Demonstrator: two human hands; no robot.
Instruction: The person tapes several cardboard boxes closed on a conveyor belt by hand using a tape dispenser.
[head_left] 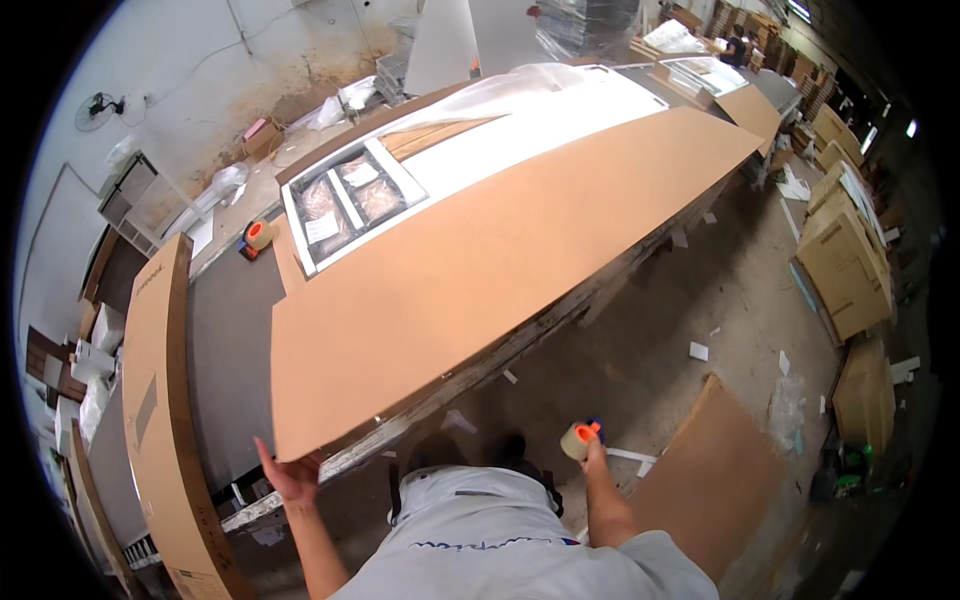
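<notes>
Cardboard flap: the big brown flap (500, 270) lies fwd & R of your L fingers, near corner right at them; flat, spread over part of the white-framed panel (405, 178).
Flap long axis: runs from just by your L fingertips away fwd-R, well beyond reach of either hand; the short end edge goes fwd from your L fingers.
Nearer hand: L, def. Your left hand (292, 482) is at the near corner; your right hand (594, 456) is well apart from it, off to the R past the flap's long edge.
L fingers: spread, one digit standing apart, pointing fwd; others partly hidden by the flap edge, so can't tell if they touch it.
L arm: comes up from the lower edge, leaning fwd-L, hand just beyond the wrist.
R fingers: curled round the tape dispenser (577, 442), orange core & tan roll ahead of the fingers; exact grip partly hidden.
R arm: held out R of your body, forearm pointing fwd, hand over the floor side, not over the table.
Grey tabletop (230, 350): fwd of L fingers, betw. flap and the long narrow carton (160, 370) on their L.
2nd tape roll (259, 235): well fwd of L fingers, beyond the flap's end.
</notes>
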